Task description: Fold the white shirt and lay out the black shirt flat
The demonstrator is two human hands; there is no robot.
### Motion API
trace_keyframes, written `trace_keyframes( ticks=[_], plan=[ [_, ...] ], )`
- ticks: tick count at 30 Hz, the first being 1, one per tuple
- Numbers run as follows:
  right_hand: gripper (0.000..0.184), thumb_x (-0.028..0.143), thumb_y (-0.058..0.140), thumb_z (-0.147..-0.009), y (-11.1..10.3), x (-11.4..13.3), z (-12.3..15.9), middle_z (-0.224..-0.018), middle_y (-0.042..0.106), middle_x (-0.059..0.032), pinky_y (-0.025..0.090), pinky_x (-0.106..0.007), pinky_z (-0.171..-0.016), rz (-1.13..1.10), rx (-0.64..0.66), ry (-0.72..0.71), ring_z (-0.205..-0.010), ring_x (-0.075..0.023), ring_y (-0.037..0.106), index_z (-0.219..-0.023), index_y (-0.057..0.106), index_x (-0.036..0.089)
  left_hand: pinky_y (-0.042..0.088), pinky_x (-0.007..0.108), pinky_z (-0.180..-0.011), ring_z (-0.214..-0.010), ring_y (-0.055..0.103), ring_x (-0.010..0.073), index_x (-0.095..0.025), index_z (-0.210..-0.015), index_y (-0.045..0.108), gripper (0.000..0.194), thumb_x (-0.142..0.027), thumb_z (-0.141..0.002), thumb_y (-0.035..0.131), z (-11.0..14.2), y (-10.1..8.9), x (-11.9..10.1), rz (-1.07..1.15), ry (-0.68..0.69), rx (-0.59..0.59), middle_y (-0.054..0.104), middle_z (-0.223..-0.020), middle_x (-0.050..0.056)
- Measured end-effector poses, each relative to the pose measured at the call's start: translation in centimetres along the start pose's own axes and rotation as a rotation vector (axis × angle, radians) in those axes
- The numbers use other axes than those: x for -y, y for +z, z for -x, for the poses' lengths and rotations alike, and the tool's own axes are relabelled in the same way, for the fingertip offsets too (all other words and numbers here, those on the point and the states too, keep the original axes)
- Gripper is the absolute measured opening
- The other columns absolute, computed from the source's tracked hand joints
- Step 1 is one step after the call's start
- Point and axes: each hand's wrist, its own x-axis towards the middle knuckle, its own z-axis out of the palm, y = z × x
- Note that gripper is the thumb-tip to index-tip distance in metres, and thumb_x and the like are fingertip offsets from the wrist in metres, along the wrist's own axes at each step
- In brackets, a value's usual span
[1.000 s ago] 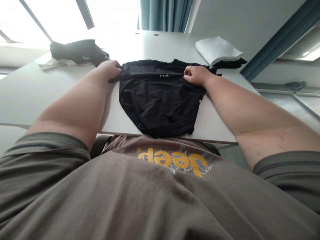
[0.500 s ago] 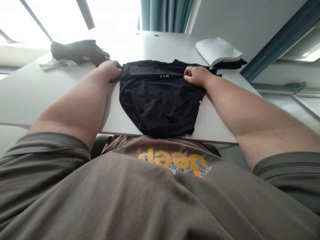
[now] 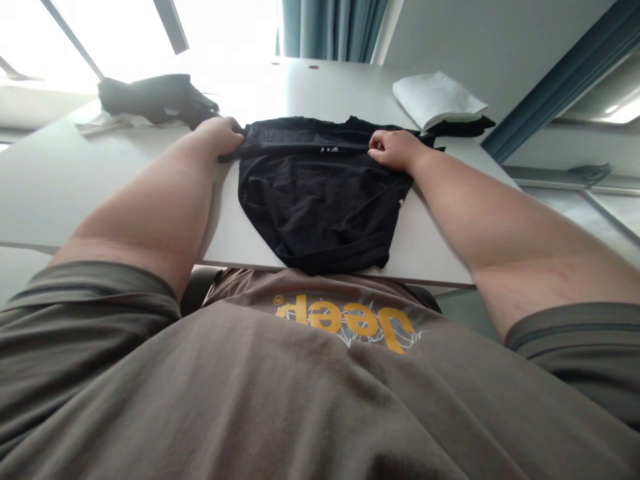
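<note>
A black T-shirt (image 3: 320,207) lies spread on the white table (image 3: 225,240), its lower end reaching the near edge. A crease runs across its upper part, beside a small white print. At the shirt's far left corner, my left hand (image 3: 224,135) is closed on the fabric. Further right, my right hand (image 3: 393,148) pinches the cloth along the same crease, fingers curled toward the thumb. Some fingertips of the left hand are hidden behind the hand itself.
At the back left lies a pile of dark and white clothes (image 3: 155,100). A folded white cloth (image 3: 437,100) rests on a black one (image 3: 463,127) at the back right. A blue-green curtain (image 3: 333,30) hangs beyond the table.
Both hands keep their hold on the T-shirt in nearly the same place. The view has shifted only very slightly.
</note>
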Motion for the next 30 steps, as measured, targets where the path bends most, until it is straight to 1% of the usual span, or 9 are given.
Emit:
trace_keyframes(
  ticks=[5,10,11,15,16,19,20,25,30],
  plan=[
    [0.025,0.026,0.063,-0.112,0.05,-0.05,0.03,-0.136,0.080,-0.0201,0.043,-0.039,-0.096,0.036,-0.007,-0.027,-0.106,-0.0278,0.066,-0.132,0.074,0.015,0.057,0.050,-0.116,-0.137,0.068,0.0371,-0.016,-0.162,0.072,0.063,-0.040,-0.105,0.067,0.61,-0.41,-0.45,0.016,0.001,0.011,0.072,-0.157,0.013],
    [0.026,0.025,0.063,-0.112,0.00,0.02,0.05,-0.135,0.080,-0.0196,0.043,-0.038,-0.096,0.036,-0.005,-0.022,-0.106,-0.0275,0.066,-0.133,0.075,0.014,0.056,0.052,-0.117,-0.139,0.067,0.0402,-0.011,-0.163,0.070,0.068,-0.040,-0.102,0.069,0.85,-0.72,-0.58,0.007,0.015,0.025,0.070,-0.159,0.017],
    [0.026,0.026,0.063,-0.112,-0.02,0.05,0.05,-0.135,0.080,-0.0192,0.043,-0.038,-0.096,0.034,-0.003,-0.018,-0.106,-0.0279,0.067,-0.132,0.075,0.015,0.056,0.052,-0.117,-0.139,0.067,0.0398,-0.012,-0.164,0.071,0.069,-0.041,-0.101,0.070,0.82,-0.70,-0.53,0.012,0.013,0.023,0.071,-0.159,0.016],
    [0.022,0.025,0.063,-0.112,-0.12,0.13,0.10,-0.135,0.081,-0.0182,0.044,-0.039,-0.096,0.025,-0.004,-0.015,-0.106,-0.0276,0.067,-0.129,0.074,0.017,0.057,0.053,-0.117,-0.137,0.066,0.0359,-0.023,-0.164,0.071,0.068,-0.046,-0.099,0.070,0.64,-0.56,-0.28,0.040,-0.003,0.013,0.072,-0.159,0.006],
    [0.021,0.025,0.063,-0.112,-0.12,0.13,0.11,-0.134,0.081,-0.0183,0.044,-0.038,-0.097,0.024,-0.004,-0.016,-0.106,-0.0274,0.066,-0.129,0.074,0.017,0.057,0.053,-0.118,-0.138,0.066,0.0361,-0.023,-0.164,0.071,0.068,-0.045,-0.099,0.070,0.61,-0.56,-0.26,0.040,-0.002,0.014,0.072,-0.160,0.006],
    [0.021,0.026,0.063,-0.112,-0.09,0.08,0.11,-0.134,0.080,-0.0180,0.043,-0.038,-0.096,0.029,-0.002,-0.017,-0.105,-0.0267,0.066,-0.129,0.074,0.017,0.056,0.052,-0.119,-0.142,0.065,0.0393,-0.015,-0.164,0.070,0.070,-0.042,-0.100,0.072,0.58,-0.60,-0.27,0.034,0.006,0.026,0.069,-0.162,0.012],
    [0.022,0.026,0.063,-0.112,-0.06,0.05,0.09,-0.134,0.080,-0.0180,0.043,-0.038,-0.096,0.032,-0.005,-0.020,-0.105,-0.0266,0.066,-0.130,0.074,0.017,0.056,0.052,-0.119,-0.141,0.066,0.0395,-0.013,-0.164,0.070,0.070,-0.041,-0.100,0.072,0.57,-0.59,-0.27,0.037,0.005,0.027,0.069,-0.162,0.013],
    [0.027,0.026,0.063,-0.112,0.03,-0.03,0.02,-0.133,0.081,-0.0196,0.044,-0.037,-0.094,0.039,-0.013,-0.034,-0.104,-0.0271,0.067,-0.133,0.076,0.014,0.056,0.048,-0.117,-0.135,0.067,0.0354,-0.021,-0.162,0.072,0.065,-0.047,-0.103,0.069,0.41,-0.31,-0.08,0.049,-0.004,0.010,0.072,-0.159,0.008],
    [0.028,0.025,0.063,-0.112,-0.16,0.14,0.18,-0.137,0.080,-0.0204,0.043,-0.037,-0.096,0.025,-0.004,-0.023,-0.107,-0.0270,0.067,-0.135,0.075,0.013,0.053,0.047,-0.119,-0.135,0.066,0.0345,-0.017,-0.162,0.072,0.068,-0.051,-0.103,0.072,0.26,-0.16,-0.12,0.052,-0.011,0.011,0.071,-0.160,0.010]
  ],
)
